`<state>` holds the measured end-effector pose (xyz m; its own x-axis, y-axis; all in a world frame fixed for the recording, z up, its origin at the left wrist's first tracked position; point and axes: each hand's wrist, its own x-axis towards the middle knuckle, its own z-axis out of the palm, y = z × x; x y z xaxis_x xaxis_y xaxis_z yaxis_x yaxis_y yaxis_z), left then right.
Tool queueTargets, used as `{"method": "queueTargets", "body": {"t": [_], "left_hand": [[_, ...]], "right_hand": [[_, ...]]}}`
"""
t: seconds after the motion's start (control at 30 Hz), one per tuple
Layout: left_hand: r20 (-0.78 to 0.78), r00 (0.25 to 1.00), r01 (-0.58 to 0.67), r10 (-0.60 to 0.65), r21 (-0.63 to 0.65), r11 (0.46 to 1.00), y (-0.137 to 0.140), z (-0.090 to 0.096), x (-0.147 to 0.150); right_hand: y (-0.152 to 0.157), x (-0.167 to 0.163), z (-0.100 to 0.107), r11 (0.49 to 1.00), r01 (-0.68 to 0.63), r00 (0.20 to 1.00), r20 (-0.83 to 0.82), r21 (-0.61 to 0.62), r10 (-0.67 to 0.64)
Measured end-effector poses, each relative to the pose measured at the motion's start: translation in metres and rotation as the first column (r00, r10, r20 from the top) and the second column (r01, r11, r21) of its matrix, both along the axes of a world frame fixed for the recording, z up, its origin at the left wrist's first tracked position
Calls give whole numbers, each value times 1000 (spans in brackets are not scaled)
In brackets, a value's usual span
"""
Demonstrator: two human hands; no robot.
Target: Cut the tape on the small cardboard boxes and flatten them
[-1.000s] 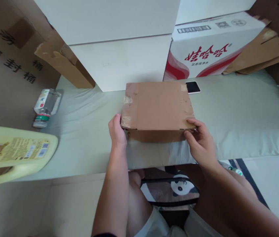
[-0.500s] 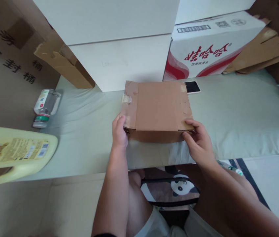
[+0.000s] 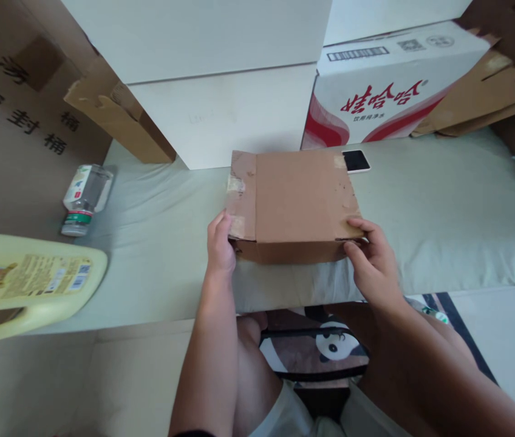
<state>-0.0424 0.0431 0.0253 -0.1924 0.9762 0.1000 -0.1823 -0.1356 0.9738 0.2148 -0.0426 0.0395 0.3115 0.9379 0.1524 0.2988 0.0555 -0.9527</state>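
A brown cardboard box (image 3: 300, 197) rests on the pale green cloth in front of me, its flat top facing up. Worn strips with bits of tape run along its left and right sides. At the near left corner, my left hand (image 3: 221, 243) grips the box's edge, with some fingers hidden behind the side. My right hand (image 3: 373, 258) pinches the near right corner, thumb on the front and fingers on the top strip.
White boxes (image 3: 225, 115) and a red-and-white carton (image 3: 376, 91) stand behind. A phone (image 3: 356, 161) lies by the box's far right corner. On the left are a clear plastic bottle (image 3: 85, 197), a large yellow jug (image 3: 34, 282) and a big printed carton (image 3: 25, 152).
The box's right side has shifted slightly to the right, and my right hand has moved with it. My left hand stays nearly in place.
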Motion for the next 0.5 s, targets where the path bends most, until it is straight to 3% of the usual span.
{"method": "queueTargets", "body": {"t": [0.17,0.33,0.5], "left_hand": [[-33,986,161,-161,-3,987,-1,0,-3],[-76,984,164,-163,-1,987,-1,-3,-4],[-108,968,236,-225,106,966,-3,-5,-4]], "right_hand": [[1,3,0,999,47,999,16,7,-47],[2,5,-1,998,69,998,8,-1,-69],[3,4,-1,996,87,995,-40,-17,-88]]}}
